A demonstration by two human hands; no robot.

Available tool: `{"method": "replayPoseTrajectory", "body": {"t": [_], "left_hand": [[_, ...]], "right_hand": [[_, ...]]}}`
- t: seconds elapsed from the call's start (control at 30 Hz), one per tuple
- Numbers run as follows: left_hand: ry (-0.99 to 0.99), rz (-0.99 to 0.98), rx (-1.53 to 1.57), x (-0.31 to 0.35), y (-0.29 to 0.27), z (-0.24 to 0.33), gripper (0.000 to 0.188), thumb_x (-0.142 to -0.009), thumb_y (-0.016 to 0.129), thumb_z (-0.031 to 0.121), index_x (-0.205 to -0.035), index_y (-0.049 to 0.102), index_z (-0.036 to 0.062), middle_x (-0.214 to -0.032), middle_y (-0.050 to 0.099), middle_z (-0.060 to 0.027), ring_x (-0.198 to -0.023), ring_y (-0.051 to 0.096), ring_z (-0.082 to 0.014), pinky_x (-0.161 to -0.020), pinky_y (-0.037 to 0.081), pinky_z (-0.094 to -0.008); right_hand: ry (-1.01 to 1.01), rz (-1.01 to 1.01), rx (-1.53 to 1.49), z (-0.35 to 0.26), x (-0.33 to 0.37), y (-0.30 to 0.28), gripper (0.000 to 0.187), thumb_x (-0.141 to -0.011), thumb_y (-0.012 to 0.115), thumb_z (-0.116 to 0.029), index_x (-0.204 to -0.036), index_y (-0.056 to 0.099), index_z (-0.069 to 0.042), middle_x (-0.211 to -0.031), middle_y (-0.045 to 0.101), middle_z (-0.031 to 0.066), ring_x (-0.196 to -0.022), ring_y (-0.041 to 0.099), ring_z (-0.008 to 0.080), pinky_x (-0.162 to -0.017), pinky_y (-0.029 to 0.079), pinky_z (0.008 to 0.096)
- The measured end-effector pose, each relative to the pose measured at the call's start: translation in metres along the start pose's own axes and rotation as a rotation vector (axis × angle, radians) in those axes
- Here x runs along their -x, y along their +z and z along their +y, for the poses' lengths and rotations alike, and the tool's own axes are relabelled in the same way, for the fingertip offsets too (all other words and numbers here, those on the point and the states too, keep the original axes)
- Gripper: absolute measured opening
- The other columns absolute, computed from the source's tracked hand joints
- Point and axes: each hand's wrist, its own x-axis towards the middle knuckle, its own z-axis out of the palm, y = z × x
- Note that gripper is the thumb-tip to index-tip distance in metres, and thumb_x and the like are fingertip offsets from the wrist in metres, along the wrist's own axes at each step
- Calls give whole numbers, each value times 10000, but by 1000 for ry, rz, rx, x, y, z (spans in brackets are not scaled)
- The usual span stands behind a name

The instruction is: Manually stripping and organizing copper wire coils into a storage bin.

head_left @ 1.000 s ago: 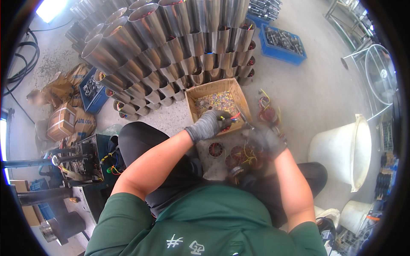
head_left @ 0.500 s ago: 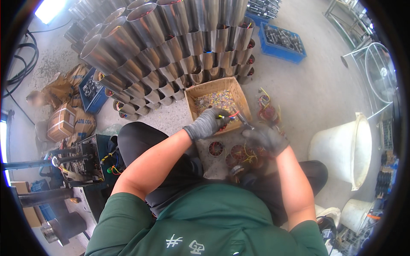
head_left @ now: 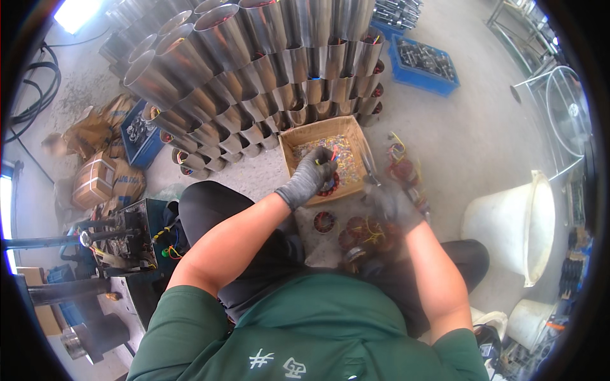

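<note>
Over the near part of an open cardboard box [head_left: 290,147], my left hand [head_left: 308,176] in a grey glove is closed round a red wound motor stator [head_left: 330,184]. The stator's short coloured wires [head_left: 333,155], red and yellow among them, stick up from the fingers. Small multicoloured wire clippings [head_left: 349,162] cover the bottom of the box. At the box's right edge, my gloved right hand [head_left: 395,206] grips a pliers-like hand tool [head_left: 372,171], its jaws pointing up and away. Motion blurs that hand and tool, so the exact kind is unclear.
Steel cylinders [head_left: 244,89] are stacked high beyond the box. Several wound stators [head_left: 324,221] lie on the floor before me. Blue crates of metal parts stand at right [head_left: 422,63] and left [head_left: 141,136]. A white tub [head_left: 502,222] is at right, a machine [head_left: 124,238] at left.
My left hand has drawn the wires up and slightly left, away from the tool. The tool in my right hand now points more upright, apart from the wires.
</note>
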Motion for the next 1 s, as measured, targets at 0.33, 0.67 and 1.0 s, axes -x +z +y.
{"method": "replayPoseTrajectory", "body": {"t": [0.33,0.67,1.0], "left_hand": [[19,11,89,-2,-3,5,220,-885,677,39,-1097,630,2,-940,668,-17,-872,594,-111,-812,501,-269],[-167,8,85,3,4,17,204,-870,705,79,-1058,653,16,-913,678,-31,-821,619,-115,-783,518,-268],[-38,-89,460,5,2,16,170,-976,555,69,-1092,587,-52,-914,701,-151,-754,703,-242,-688,610,-354]], "right_hand": [[15,-51,135,11,-5,27,230,-906,711,-177,-1106,629,-98,-764,615,-56,-580,546,58,-500,463,228],[54,-43,115,7,-13,44,228,-911,702,-278,-1044,601,-123,-593,526,-23,-402,480,103,-367,390,266],[-2,63,100,15,-21,23,254,-911,683,-281,-1041,599,-79,-571,518,-30,-390,488,109,-348,374,279]]}}
